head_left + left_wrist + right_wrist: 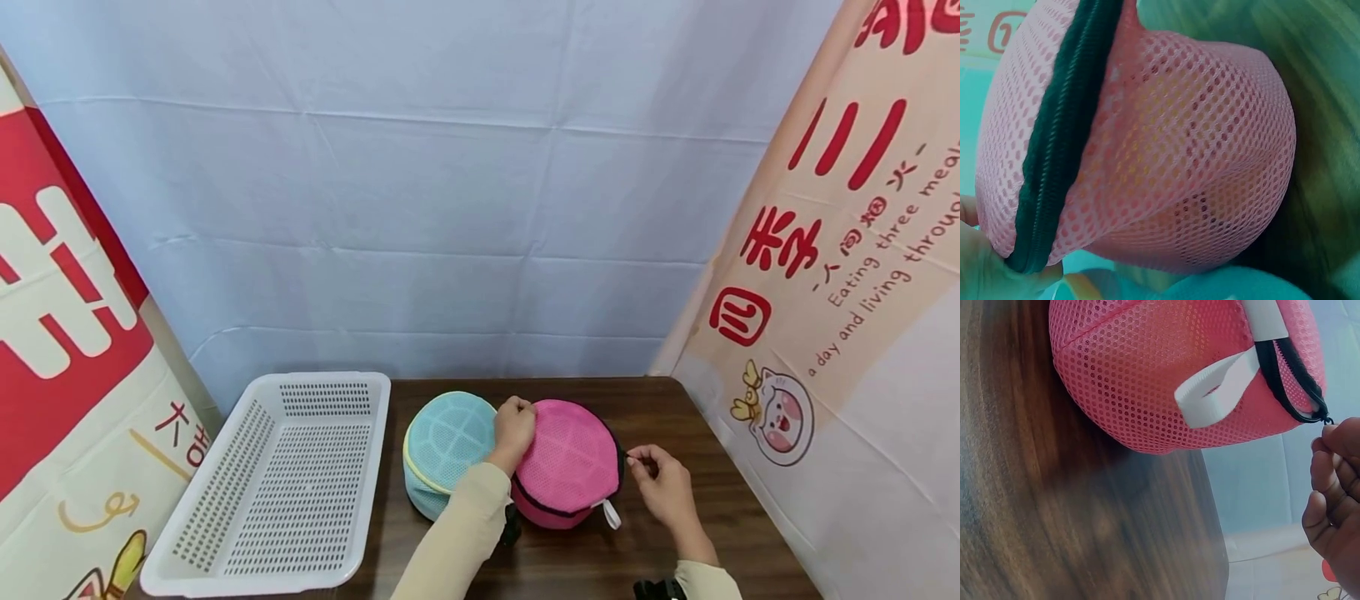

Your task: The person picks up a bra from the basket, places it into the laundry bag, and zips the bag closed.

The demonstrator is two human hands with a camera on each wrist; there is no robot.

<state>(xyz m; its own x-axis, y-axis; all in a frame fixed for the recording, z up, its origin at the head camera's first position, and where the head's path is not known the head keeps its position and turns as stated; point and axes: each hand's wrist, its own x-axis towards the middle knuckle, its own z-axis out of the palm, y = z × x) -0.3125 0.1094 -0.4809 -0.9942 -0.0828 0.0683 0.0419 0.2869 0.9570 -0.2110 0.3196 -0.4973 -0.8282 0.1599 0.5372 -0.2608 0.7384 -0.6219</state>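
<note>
A round pink mesh laundry bag (567,458) with a black zipper (1060,137) round its top stands on the table. My left hand (514,429) grips the bag's rim at its far left side; in the left wrist view, thumb and fingers close on the fabric by the zipper. At the bag's right side, my right hand (663,483) pinches the small zipper pull (1327,420). A short stretch of the zipper is parted beside a white loop tab (1216,390). Something yellowish shows faintly through the mesh. Left of it stands a blue mesh laundry bag (450,437) with yellow trim.
A white perforated plastic basket (371,500) sits at the left of the dark wooden table (720,517). Behind the table hangs a pale blue cloth (435,208). Printed cloths (855,333) hang on both sides.
</note>
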